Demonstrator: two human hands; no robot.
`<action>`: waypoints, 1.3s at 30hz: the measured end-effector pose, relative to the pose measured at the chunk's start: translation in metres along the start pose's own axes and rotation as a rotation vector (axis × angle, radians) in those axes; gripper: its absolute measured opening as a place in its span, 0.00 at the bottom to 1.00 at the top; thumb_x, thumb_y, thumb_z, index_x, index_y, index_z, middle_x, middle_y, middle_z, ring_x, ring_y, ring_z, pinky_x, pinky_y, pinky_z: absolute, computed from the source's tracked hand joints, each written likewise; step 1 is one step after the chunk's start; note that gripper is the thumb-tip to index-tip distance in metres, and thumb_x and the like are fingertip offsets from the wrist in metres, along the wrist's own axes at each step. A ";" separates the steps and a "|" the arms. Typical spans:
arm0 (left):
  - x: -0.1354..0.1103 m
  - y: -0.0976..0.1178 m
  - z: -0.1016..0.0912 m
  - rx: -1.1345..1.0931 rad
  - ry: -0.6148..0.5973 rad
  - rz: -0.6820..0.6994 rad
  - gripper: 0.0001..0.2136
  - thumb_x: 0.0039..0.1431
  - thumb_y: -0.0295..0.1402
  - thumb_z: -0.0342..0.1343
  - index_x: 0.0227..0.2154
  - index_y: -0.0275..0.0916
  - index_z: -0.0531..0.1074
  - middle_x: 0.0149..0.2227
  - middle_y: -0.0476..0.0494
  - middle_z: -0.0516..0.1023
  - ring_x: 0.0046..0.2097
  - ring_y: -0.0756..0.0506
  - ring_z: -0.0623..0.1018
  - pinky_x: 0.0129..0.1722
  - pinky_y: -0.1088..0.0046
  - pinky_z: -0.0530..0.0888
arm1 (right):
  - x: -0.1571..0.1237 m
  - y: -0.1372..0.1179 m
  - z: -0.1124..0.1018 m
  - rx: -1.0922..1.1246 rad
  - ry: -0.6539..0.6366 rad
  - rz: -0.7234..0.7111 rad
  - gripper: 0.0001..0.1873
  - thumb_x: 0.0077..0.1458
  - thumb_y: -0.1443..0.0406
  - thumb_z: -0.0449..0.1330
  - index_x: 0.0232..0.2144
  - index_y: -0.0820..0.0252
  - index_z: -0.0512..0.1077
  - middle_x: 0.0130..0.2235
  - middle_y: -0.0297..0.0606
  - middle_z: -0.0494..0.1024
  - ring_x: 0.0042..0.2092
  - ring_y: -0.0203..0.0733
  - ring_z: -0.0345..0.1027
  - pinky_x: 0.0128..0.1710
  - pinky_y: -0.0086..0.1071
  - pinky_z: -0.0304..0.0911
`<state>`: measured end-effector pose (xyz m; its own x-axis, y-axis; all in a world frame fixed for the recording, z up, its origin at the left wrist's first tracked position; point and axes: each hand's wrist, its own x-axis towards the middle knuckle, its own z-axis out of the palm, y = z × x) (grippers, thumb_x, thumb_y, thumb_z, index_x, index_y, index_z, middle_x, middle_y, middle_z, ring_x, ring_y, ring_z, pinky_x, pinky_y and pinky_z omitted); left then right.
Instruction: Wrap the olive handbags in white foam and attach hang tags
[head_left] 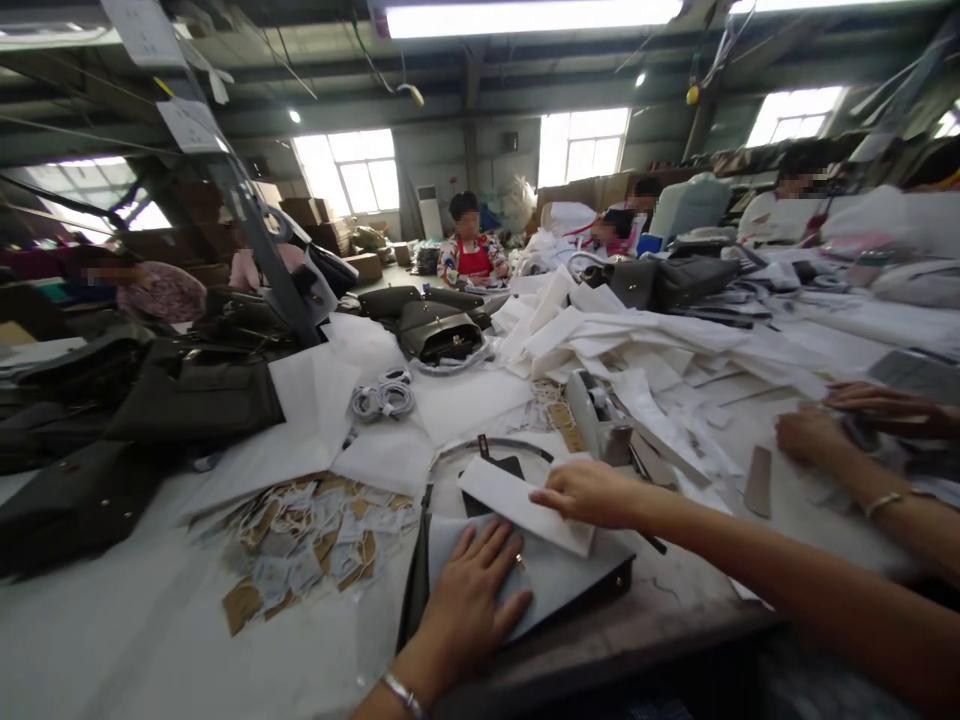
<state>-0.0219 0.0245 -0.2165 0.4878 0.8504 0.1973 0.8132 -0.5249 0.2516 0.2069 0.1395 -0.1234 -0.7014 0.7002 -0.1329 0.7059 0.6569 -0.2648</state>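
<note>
A dark handbag (626, 582) lies on the table edge in front of me, its handle (439, 462) arching away at the far side. A thin pale sheet (551, 590) covers most of its upper face, and a small metal fitting shows near the middle. My left hand (472, 592) rests flat on that sheet with its fingers spread. Above the bag's far part, my right hand (589, 492) is closed on a folded white packing strip (517, 502). Under the strip a dark flat piece (480, 490) shows in part. My right thumb and some fingertips are hidden.
Tags with strings (315, 545) lie heaped at left. Beyond the bag stand a tape dispenser (600, 415), coiled straps (384, 395) and piled white sheets (637, 335). Dark bags (195, 390) crowd the left. A co-worker's hands (817, 440) are at the right; other people sit farther back.
</note>
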 end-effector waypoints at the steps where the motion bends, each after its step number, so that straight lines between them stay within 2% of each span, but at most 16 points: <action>1: 0.000 0.002 -0.003 -0.008 -0.009 -0.008 0.27 0.68 0.50 0.46 0.65 0.47 0.58 0.68 0.46 0.60 0.68 0.40 0.62 0.67 0.52 0.58 | 0.006 -0.009 0.008 -0.055 0.042 0.051 0.30 0.64 0.46 0.50 0.30 0.61 0.81 0.38 0.49 0.82 0.40 0.52 0.77 0.43 0.39 0.69; 3: 0.001 0.005 -0.007 -0.018 -0.020 -0.011 0.27 0.67 0.50 0.46 0.66 0.48 0.58 0.68 0.47 0.61 0.68 0.41 0.61 0.68 0.53 0.57 | 0.013 -0.024 0.022 -0.123 0.067 0.056 0.27 0.59 0.46 0.58 0.42 0.65 0.79 0.46 0.55 0.79 0.46 0.57 0.74 0.45 0.42 0.68; 5: 0.003 0.005 -0.009 -0.023 -0.026 -0.002 0.27 0.67 0.50 0.47 0.66 0.48 0.57 0.68 0.47 0.61 0.68 0.41 0.60 0.68 0.54 0.56 | 0.015 -0.030 0.032 -0.134 0.070 0.014 0.33 0.53 0.53 0.65 0.57 0.66 0.70 0.53 0.58 0.74 0.50 0.60 0.71 0.49 0.45 0.66; 6: 0.003 0.006 -0.009 -0.026 -0.029 0.000 0.27 0.67 0.50 0.47 0.66 0.48 0.57 0.68 0.46 0.61 0.68 0.41 0.60 0.68 0.54 0.55 | 0.015 -0.029 0.034 -0.126 0.050 -0.007 0.36 0.53 0.57 0.66 0.61 0.66 0.66 0.55 0.58 0.73 0.52 0.61 0.70 0.51 0.47 0.65; 8: 0.002 0.006 -0.009 -0.034 -0.031 -0.008 0.27 0.67 0.50 0.46 0.65 0.46 0.59 0.68 0.44 0.60 0.68 0.40 0.60 0.68 0.54 0.55 | 0.012 -0.022 0.033 -0.075 0.005 -0.072 0.36 0.56 0.62 0.63 0.65 0.63 0.61 0.56 0.56 0.73 0.54 0.60 0.68 0.53 0.48 0.64; 10: 0.000 0.006 -0.006 -0.042 -0.032 -0.028 0.27 0.67 0.51 0.46 0.64 0.44 0.61 0.67 0.43 0.63 0.67 0.39 0.63 0.68 0.54 0.56 | 0.007 -0.012 0.028 0.006 0.007 -0.184 0.32 0.60 0.63 0.59 0.65 0.56 0.61 0.60 0.51 0.70 0.58 0.57 0.65 0.57 0.48 0.61; 13: -0.004 0.006 0.002 -0.029 0.016 -0.066 0.26 0.67 0.50 0.48 0.62 0.44 0.64 0.61 0.43 0.72 0.62 0.39 0.71 0.64 0.57 0.64 | -0.003 -0.003 0.023 0.099 0.014 -0.360 0.31 0.62 0.64 0.57 0.66 0.45 0.59 0.65 0.43 0.63 0.63 0.54 0.58 0.62 0.48 0.55; 16: -0.007 0.004 0.010 0.015 0.112 -0.008 0.25 0.66 0.47 0.50 0.63 0.45 0.63 0.61 0.43 0.72 0.61 0.39 0.71 0.64 0.55 0.65 | -0.012 -0.001 0.032 0.114 -0.029 -0.469 0.30 0.62 0.67 0.55 0.64 0.41 0.61 0.67 0.42 0.61 0.64 0.54 0.57 0.63 0.52 0.53; 20: -0.008 0.001 0.013 0.027 0.147 0.044 0.28 0.65 0.46 0.52 0.65 0.43 0.59 0.66 0.42 0.65 0.65 0.37 0.65 0.66 0.50 0.60 | -0.020 0.005 0.057 0.070 -0.013 -0.488 0.26 0.66 0.63 0.54 0.64 0.39 0.62 0.68 0.42 0.59 0.64 0.56 0.56 0.62 0.56 0.53; 24: -0.007 0.001 0.008 -0.009 0.156 0.034 0.28 0.64 0.46 0.53 0.64 0.41 0.61 0.65 0.40 0.66 0.65 0.38 0.66 0.67 0.52 0.60 | -0.024 0.014 0.069 0.048 0.012 -0.492 0.26 0.68 0.62 0.52 0.66 0.39 0.58 0.69 0.42 0.56 0.67 0.57 0.51 0.63 0.58 0.49; 28: -0.007 0.002 0.006 -0.033 0.155 0.031 0.28 0.64 0.46 0.54 0.63 0.40 0.61 0.65 0.40 0.66 0.66 0.38 0.64 0.67 0.51 0.60 | -0.025 0.015 0.070 0.038 -0.001 -0.508 0.27 0.68 0.62 0.50 0.67 0.41 0.55 0.70 0.40 0.55 0.67 0.57 0.52 0.63 0.58 0.50; 32: -0.007 0.002 0.007 -0.016 0.128 0.049 0.28 0.64 0.46 0.54 0.63 0.41 0.62 0.65 0.40 0.66 0.68 0.38 0.61 0.67 0.51 0.59 | -0.024 0.013 0.070 0.032 0.014 -0.511 0.25 0.68 0.60 0.50 0.66 0.43 0.58 0.68 0.45 0.58 0.66 0.57 0.56 0.61 0.58 0.51; 36: -0.006 0.003 0.006 -0.010 0.109 0.035 0.28 0.65 0.46 0.53 0.63 0.39 0.62 0.65 0.39 0.66 0.67 0.38 0.62 0.68 0.52 0.58 | -0.024 0.013 0.071 0.077 0.043 -0.509 0.24 0.68 0.61 0.51 0.65 0.42 0.61 0.67 0.42 0.61 0.65 0.55 0.56 0.62 0.56 0.52; 39: -0.005 0.004 0.004 -0.012 0.068 0.017 0.28 0.65 0.47 0.52 0.64 0.39 0.61 0.66 0.38 0.64 0.67 0.37 0.62 0.68 0.51 0.57 | -0.024 0.013 0.066 0.120 0.049 -0.481 0.26 0.67 0.61 0.52 0.65 0.46 0.61 0.67 0.43 0.62 0.64 0.53 0.58 0.61 0.53 0.53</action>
<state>-0.0200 0.0186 -0.2208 0.4784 0.8372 0.2651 0.8011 -0.5397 0.2589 0.2269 0.1128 -0.1863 -0.9373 0.3403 0.0755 0.2856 0.8738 -0.3936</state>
